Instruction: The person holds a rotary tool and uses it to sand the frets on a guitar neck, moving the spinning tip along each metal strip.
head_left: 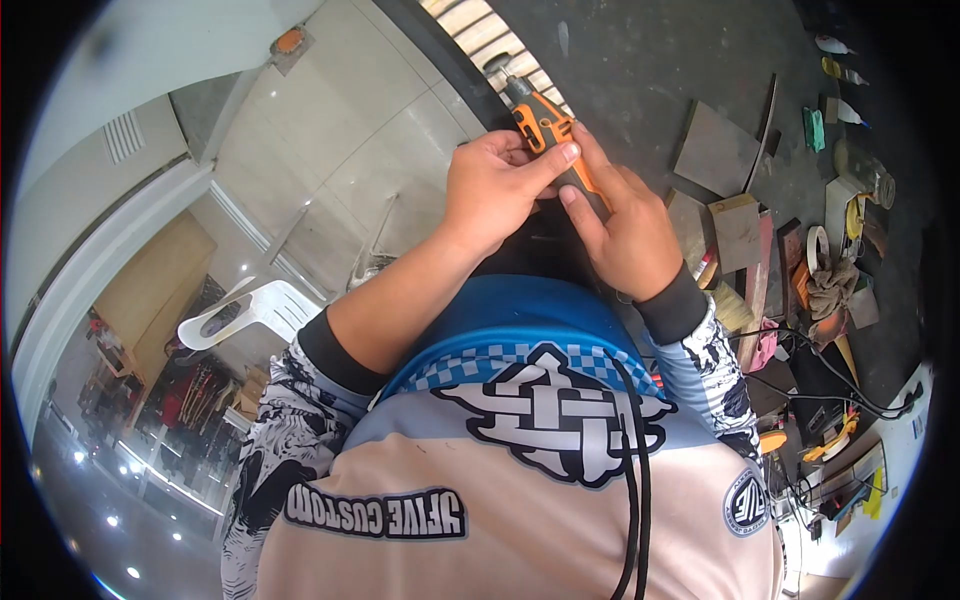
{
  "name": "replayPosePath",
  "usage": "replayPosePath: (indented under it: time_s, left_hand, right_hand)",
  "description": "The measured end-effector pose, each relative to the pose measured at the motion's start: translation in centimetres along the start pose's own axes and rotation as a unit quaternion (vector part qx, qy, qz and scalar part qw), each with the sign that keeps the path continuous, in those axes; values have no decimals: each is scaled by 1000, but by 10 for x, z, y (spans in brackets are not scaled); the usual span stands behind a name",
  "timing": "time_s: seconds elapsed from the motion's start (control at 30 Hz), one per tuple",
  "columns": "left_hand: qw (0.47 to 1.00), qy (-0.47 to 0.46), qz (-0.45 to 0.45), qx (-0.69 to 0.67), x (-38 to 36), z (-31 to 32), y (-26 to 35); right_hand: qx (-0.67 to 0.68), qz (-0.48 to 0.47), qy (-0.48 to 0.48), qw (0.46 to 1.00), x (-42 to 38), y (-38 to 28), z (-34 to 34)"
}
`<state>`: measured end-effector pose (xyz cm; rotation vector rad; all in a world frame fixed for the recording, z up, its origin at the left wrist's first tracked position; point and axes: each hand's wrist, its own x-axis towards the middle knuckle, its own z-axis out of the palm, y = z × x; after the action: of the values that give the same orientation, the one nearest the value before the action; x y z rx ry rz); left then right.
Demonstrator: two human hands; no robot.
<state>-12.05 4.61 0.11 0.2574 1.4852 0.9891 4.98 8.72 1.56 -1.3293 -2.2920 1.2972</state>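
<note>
An orange and black rotary tool (543,122) is held between both hands, its tip pointing up and to the left. At that tip sits a small dark round bit (497,63). My left hand (492,188) is closed on the tool from the left, thumb laid across its body and fingers curled underneath. My right hand (630,218) wraps the rear of the tool from the other side, fingers along it and thumb on the near side. Part of the tool's body is covered by the fingers.
Wooden slats (490,35) lie just beyond the tool along the edge of a dark table (640,60). Flat boards (716,148), a tape roll (818,247), a glass jar (866,175) and black cables (850,390) crowd the right. A white plastic chair (262,312) stands left.
</note>
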Motion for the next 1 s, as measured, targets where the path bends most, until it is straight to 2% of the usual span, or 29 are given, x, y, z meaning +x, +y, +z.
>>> replayPosePath:
  time_s: [0.27, 0.67, 0.9, 1.0]
  left_hand:
    - [1000, -13, 12, -19, 6, 13, 7]
    - [999, -8, 1, 53, 17, 30, 17]
    - [997, -24, 50, 48, -10, 27, -1]
    - [999, -35, 35, 3, -24, 19, -17]
  right_hand:
    - [23, 4, 21, 1000, 3, 7, -7]
    - [51, 2, 37, 998, 6, 22, -17]
    - [38, -5, 41, 998, -24, 12, -17]
    - [43, -3, 30, 999, -39, 10, -8]
